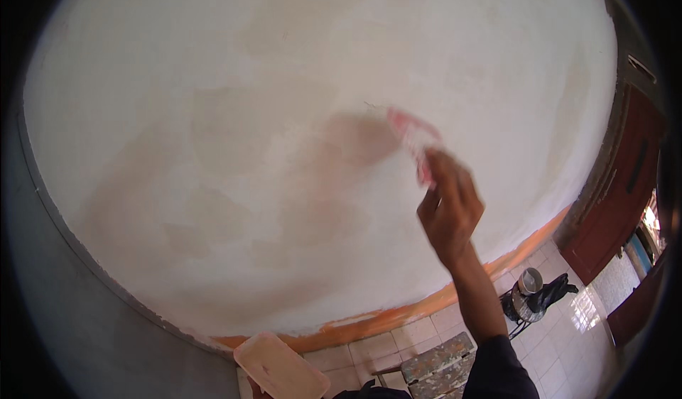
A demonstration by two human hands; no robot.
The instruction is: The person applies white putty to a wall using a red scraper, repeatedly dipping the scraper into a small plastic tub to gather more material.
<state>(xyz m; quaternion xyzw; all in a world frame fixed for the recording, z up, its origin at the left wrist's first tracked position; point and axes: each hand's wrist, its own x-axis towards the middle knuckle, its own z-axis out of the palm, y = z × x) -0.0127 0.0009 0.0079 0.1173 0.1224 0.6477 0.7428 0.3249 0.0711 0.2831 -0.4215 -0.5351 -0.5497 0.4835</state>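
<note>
My right hand (453,204) is raised in front of a pale wall (455,51), its fingers closed round a red and whitish putty scraper (413,133). Motion blurs the scraper, and its tip lies at or close to the wall beside a small dark crack; I cannot tell whether they touch. Damp-looking darker patches and soft shadows spread over the wall left of the hand. Low down, a shallow cream rectangular tray (278,367) is tilted at the lower edge. Only a bit of my left hand (258,390) shows, gripping the tray from below.
A paint-spattered wooden bench (439,362) stands below my right arm. Farther right, a metal pail (530,281) and a black plastic bag (553,294) rest on a small stool. An orange band (387,321) runs along the wall's foot. A red-brown door (614,193) stands at right.
</note>
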